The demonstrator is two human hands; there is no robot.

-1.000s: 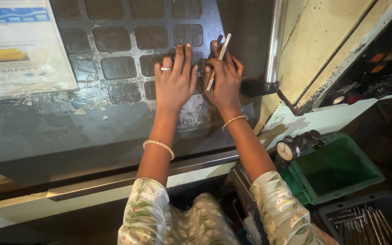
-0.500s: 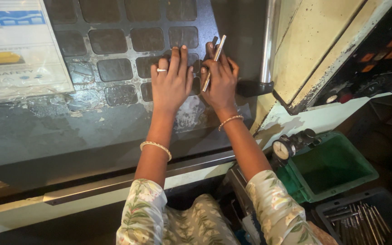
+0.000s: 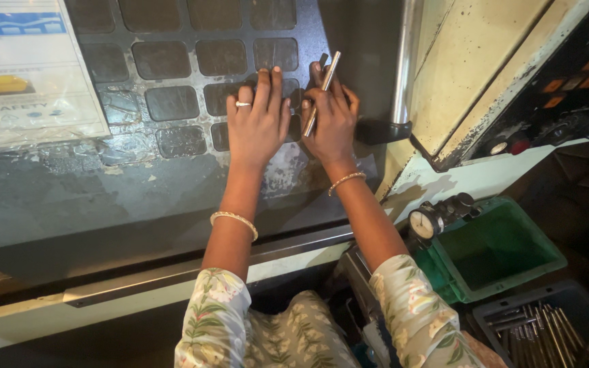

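Two hands: left hand (image 3: pixel 257 123), right hand (image 3: pixel 332 123) beside door's edge (image 3: pixel 322 41).

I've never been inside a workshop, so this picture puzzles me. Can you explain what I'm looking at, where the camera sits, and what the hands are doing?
The camera is worn on the person's head and looks down, so the two arms reaching away from you are the person's own. Both hands press against a dark sliding door of a large machine; the door has a grid of dark square window panes. The left hand, with a ring, lies flat on the panes. The right hand holds a thin metal rod against the door. A plastic-covered safety sheet is stuck at upper left. At right is the machine's control panel with buttons. Below it sit a dial gauge, an open green bin and a grey tray of metal rods.
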